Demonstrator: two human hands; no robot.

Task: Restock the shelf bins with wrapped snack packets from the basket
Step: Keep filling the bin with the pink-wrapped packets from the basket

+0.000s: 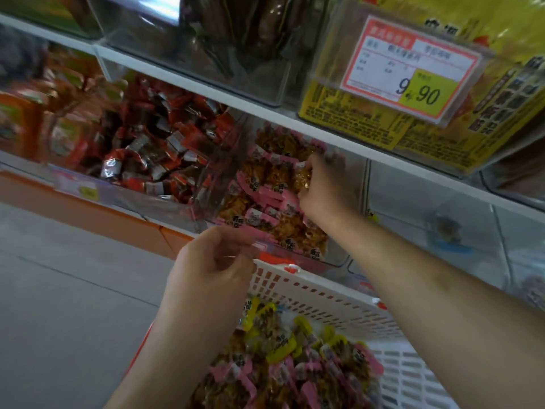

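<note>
- Up top right we've got a red-bordered price tag [413, 69] with a yellow sticker reading 90.
- Behind it, yellow printed bags [354, 125] sit in a clear box.
- Next to those, a clear box [236, 54] of dark brown packets.
- Grey tiled floor [59, 305] on the left, with an orange base strip [88, 214] under the shelving.

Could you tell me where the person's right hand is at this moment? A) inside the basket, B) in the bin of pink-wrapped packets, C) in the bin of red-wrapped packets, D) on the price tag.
B: the right hand grips a packet among the pink-wrapped packets in the clear bin.
</note>
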